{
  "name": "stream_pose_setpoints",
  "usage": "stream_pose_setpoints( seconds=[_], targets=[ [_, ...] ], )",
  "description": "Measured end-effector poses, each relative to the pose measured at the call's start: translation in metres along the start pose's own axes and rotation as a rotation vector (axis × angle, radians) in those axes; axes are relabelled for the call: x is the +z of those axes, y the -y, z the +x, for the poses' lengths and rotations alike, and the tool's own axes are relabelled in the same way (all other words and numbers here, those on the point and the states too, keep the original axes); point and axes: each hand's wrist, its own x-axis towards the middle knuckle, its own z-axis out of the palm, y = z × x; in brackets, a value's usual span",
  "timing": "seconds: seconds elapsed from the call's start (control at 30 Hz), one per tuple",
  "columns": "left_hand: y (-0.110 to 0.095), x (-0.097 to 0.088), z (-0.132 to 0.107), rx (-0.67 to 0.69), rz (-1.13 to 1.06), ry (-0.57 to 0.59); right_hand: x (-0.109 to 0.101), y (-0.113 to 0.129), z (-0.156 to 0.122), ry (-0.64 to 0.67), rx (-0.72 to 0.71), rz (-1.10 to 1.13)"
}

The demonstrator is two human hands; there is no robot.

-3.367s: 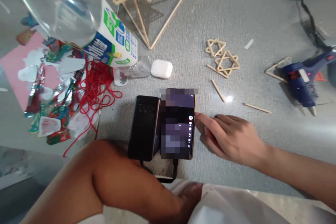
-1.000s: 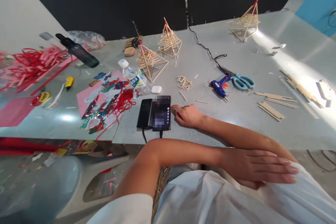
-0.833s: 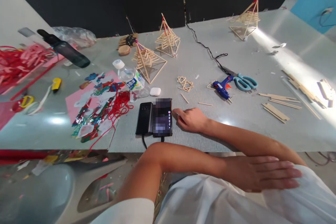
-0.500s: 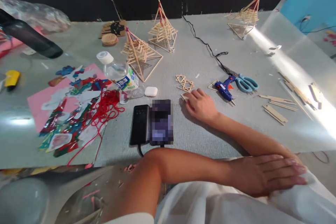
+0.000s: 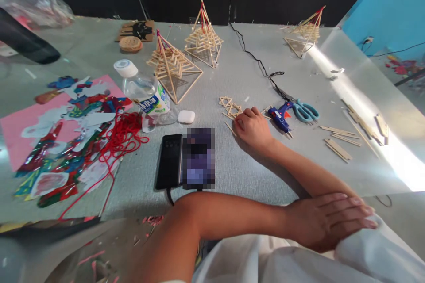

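Note:
My right hand [image 5: 254, 128] rests on the grey table [image 5: 239, 172] with its fingers curled under, knuckles up. It lies just right of a loose wooden stick [image 5: 230, 128] and close below two flat stick stars [image 5: 230, 107]. Whether the fingers pinch anything is hidden. My left hand [image 5: 328, 225] lies flat on my right arm near the elbow, fingers stretched out, holding nothing. A phone [image 5: 199, 158] with a lit screen lies beside a black power bank [image 5: 169, 161], left of my right hand.
A blue glue gun [image 5: 280, 117] and teal scissors [image 5: 305, 111] lie right of my right hand, stick bundles [image 5: 337, 148] farther right. Stick pyramids [image 5: 172, 68] stand behind. A water bottle [image 5: 146, 97], white earbud case [image 5: 186, 116], red string [image 5: 122, 135] and cut paper lie left.
My right hand left the phone's edge and moved up and right to the loose stick by the stars, fingers curling. The view pulled back. My left hand stayed on my arm.

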Motion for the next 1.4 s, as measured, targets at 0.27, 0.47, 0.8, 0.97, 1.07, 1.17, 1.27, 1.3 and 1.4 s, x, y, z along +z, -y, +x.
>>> stream_pose_setpoints(
  seconds=[0.27, 0.47, 0.8, 0.97, 1.07, 1.17, 1.27, 1.3, 1.4],
  targets=[
    [0.001, -0.001, 0.003, -0.008, 0.057, 0.064, -0.026, 0.002, 0.009, 0.171, -0.032, -0.068],
    [0.006, -0.008, 0.0, -0.055, 0.088, 0.054, -0.034, 0.026, 0.014, 0.248, -0.087, -0.18],
    [0.016, -0.003, 0.001, 0.039, 0.035, -0.056, -0.049, 0.035, 0.006, 0.395, -0.214, -0.262],
    [0.012, -0.001, 0.0, -0.045, 0.077, -0.098, -0.053, 0.026, 0.017, 0.413, -0.228, -0.244],
    [0.012, 0.001, 0.0, -0.028, 0.063, -0.065, -0.058, 0.021, 0.024, 0.425, -0.25, -0.236],
    [0.013, 0.001, 0.0, -0.025, 0.07, -0.064, -0.067, 0.004, 0.026, 0.422, -0.267, -0.218],
    [0.015, 0.0, 0.003, 0.016, 0.073, -0.086, -0.074, -0.024, 0.019, 0.379, -0.18, -0.223],
    [0.016, -0.001, 0.004, 0.041, 0.075, -0.092, -0.075, -0.033, 0.016, 0.412, -0.159, -0.221],
    [0.019, -0.006, 0.007, 0.099, 0.095, -0.093, -0.073, -0.053, 0.005, 0.548, -0.139, -0.197]
  ],
)
